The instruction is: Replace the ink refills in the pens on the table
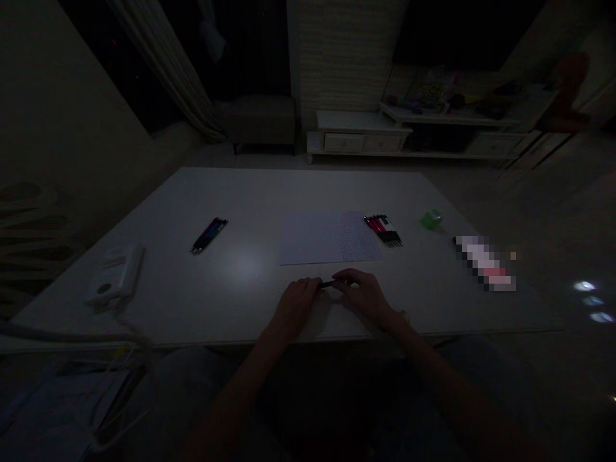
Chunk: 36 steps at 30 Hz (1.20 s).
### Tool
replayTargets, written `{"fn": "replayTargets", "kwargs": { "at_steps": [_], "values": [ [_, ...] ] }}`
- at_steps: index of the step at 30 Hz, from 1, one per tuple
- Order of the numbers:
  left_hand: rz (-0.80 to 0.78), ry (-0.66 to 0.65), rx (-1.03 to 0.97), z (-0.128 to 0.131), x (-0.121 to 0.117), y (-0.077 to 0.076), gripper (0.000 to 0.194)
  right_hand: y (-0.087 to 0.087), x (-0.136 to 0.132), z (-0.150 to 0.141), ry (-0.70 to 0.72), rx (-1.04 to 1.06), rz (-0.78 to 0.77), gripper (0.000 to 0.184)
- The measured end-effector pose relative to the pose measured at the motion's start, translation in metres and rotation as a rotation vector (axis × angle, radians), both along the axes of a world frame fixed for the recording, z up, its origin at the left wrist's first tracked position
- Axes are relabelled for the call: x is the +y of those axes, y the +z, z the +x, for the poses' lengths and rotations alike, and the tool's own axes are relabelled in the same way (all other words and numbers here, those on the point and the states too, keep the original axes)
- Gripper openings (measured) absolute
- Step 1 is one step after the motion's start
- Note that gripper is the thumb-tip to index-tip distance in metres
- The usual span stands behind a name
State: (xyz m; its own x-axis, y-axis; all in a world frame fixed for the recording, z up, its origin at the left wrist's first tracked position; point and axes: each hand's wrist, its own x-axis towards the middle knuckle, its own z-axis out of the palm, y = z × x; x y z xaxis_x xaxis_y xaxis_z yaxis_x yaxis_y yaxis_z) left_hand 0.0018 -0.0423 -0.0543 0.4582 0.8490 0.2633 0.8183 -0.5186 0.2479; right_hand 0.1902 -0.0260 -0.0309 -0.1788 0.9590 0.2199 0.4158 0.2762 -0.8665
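Near the front edge of the white table, both hands grip a thin dark pen [326,284] held roughly level. My left hand [297,301] is closed around its left end. The fingers of my right hand [360,294] pinch its right end. Beyond the hands lies a sheet of paper [310,239] with lines of handwriting on its right part. A group of red and black pens [384,231] rests at the paper's right edge. Farther left is another bundle of dark pens [208,235]. Dim light hides the pen's finer details.
A small green translucent item [432,219] sits on the right of the table [298,186], near a blurred-out flat object [484,263]. On the left stands a white box [115,273] with a cable. A low cabinet [359,141] stands behind.
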Motion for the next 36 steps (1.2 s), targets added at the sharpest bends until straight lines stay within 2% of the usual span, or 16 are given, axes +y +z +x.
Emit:
{"fn": "replayTargets", "kwargs": {
  "at_steps": [9,14,18,20,25,31,36],
  "values": [
    [-0.002,-0.032,0.006,0.0002,-0.0018,0.0045,0.019,0.0003,-0.0003,-0.0036,-0.011,0.048,-0.187,0.020],
    [-0.010,-0.036,-0.004,0.0003,-0.0025,0.0050,0.017,-0.0042,-0.0009,-0.0054,-0.021,-0.020,-0.150,0.024],
    [0.002,-0.026,0.003,0.0005,-0.0030,0.0075,0.014,-0.0038,-0.0019,-0.0038,0.094,-0.030,-0.094,0.015],
    [0.005,-0.025,0.004,0.0004,-0.0032,0.0083,0.014,-0.0037,-0.0024,-0.0034,0.105,-0.033,-0.099,0.016],
    [0.016,-0.058,0.017,-0.0003,-0.0027,0.0062,0.016,-0.0033,-0.0027,-0.0034,0.072,-0.119,-0.156,0.027],
    [0.010,-0.037,0.011,-0.0002,-0.0035,0.0077,0.015,-0.0010,-0.0021,-0.0012,0.136,-0.128,-0.079,0.024],
    [0.020,-0.060,0.026,0.0001,-0.0044,0.0097,0.015,-0.0012,-0.0037,-0.0029,0.132,-0.154,-0.101,0.035]
  ]
}}
